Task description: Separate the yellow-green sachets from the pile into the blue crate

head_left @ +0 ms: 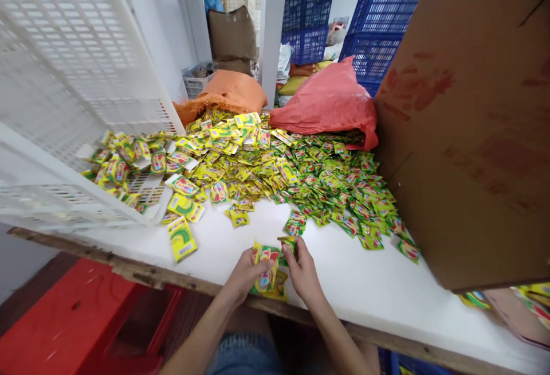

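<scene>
**Both hands hold a stack of sachets at the desk's near edge**

The stack of sachets (267, 272), yellow-green with red print, sits at the near edge of the white desk (365, 283). The left hand (243, 274) curls closed around its left side; the right hand (303, 269) pinches the top sachet. Farther back lies a wide heap of sachets (275, 168), with a white crate (64, 88) left, a cardboard box (472, 134) right, and blue crates (382, 14) far behind.

Packing storeroom: sachet heap (275, 174), stacked blue crates (378, 25).
</scene>
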Demonstrator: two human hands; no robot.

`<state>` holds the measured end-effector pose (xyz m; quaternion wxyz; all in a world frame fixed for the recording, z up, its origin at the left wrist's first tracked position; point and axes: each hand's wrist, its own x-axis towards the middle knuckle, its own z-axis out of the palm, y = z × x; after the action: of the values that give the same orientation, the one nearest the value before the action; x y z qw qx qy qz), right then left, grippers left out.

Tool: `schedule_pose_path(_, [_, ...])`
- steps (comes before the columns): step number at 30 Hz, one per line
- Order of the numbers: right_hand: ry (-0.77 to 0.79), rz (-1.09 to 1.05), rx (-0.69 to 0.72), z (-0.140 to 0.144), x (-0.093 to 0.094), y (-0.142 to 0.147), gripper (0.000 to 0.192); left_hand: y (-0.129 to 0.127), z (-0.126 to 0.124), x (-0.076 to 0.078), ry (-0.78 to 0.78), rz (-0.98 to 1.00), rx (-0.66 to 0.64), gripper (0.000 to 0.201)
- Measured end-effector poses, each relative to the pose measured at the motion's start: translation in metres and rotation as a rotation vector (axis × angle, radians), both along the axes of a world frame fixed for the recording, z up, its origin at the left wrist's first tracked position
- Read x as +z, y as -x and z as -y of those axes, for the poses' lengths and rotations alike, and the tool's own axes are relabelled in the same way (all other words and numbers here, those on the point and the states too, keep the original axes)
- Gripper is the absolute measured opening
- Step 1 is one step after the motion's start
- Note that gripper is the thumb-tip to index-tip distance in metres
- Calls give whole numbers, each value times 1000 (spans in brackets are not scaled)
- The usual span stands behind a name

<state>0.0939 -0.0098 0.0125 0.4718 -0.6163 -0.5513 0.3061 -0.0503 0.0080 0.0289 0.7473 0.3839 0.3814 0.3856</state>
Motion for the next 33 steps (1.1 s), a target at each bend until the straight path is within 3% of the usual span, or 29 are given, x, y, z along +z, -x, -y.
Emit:
schedule_pose_path(4, [-8,-29,62,10,13,-6,24,-5,5,5,18,51,12,42])
schedule_pose_path(8, [-78,-54,-108,12,34,-18,23,-8,7,5,30,45,-39,38])
schedule_pose_path(10, [-126,-26,-128,12,46,-19,20,-10,8,5,-10,-1,-98,33])
schedule_pose_path(14, [-184,177,100,12,59,-15,13,-12,8,6,-136,-69,-193,32])
schedule_pose_path(20, [-201,562,377,16,75,-23,17,-9,8,11,-204,-132,-285,25])
schedule_pose_path(24, [-148,574,508,20,91,-26,18,-9,7,14,-235,-171,-335,22])
schedule_pose_path(27, [-115,499,471,20,90,-25,19,-13,8,17,-218,-191,-379,21])
schedule_pose_path(31, [-29,413,276,19,84,-26,16,-23,12,17,-159,-157,-382,20])
schedule_pose_path(33, [-10,437,287,21,84,-29,10,-31,13,15,-145,-127,-390,19])
